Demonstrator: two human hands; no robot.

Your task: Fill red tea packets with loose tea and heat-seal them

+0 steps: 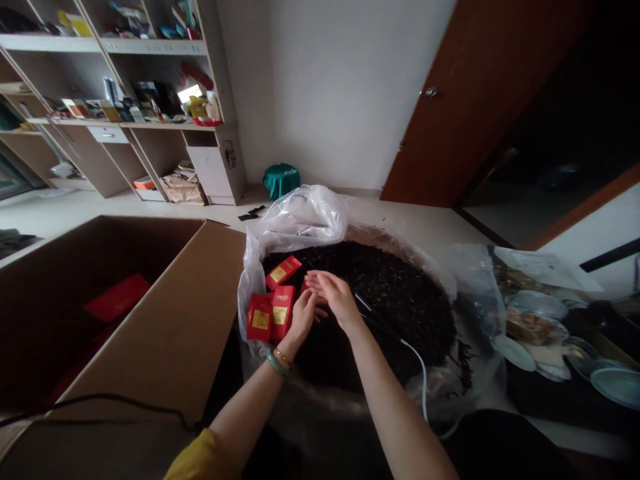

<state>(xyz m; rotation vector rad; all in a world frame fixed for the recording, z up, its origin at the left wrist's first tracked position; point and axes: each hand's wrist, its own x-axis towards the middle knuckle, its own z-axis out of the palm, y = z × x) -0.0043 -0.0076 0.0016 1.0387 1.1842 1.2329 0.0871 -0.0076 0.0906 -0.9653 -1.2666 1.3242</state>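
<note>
My right hand [336, 297] reaches over a big plastic-lined heap of dark dried leaves [400, 277], its fingers stretched out together. Close beside it, my left hand [301, 316] has its fingers partly extended, some of them hidden behind the right hand. A sliver of red [304, 285] shows by the fingertips, and I cannot make out whether either hand touches it. Left of the hands lie red packets with gold labels: one tilted packet [284, 272], one upright packet [283, 310] and another packet [260, 317]. A dark handheld tool [375, 313] with a white cord rests on the leaves.
An open cardboard box [200, 320] stands at left with red packets [119, 298] inside. Clear plastic bags and dishes [515, 352] lie at right. Behind are a shelf unit [210, 170], a green bundle [281, 180] and a brown door [450, 113]. A black cable [115, 398] crosses the box.
</note>
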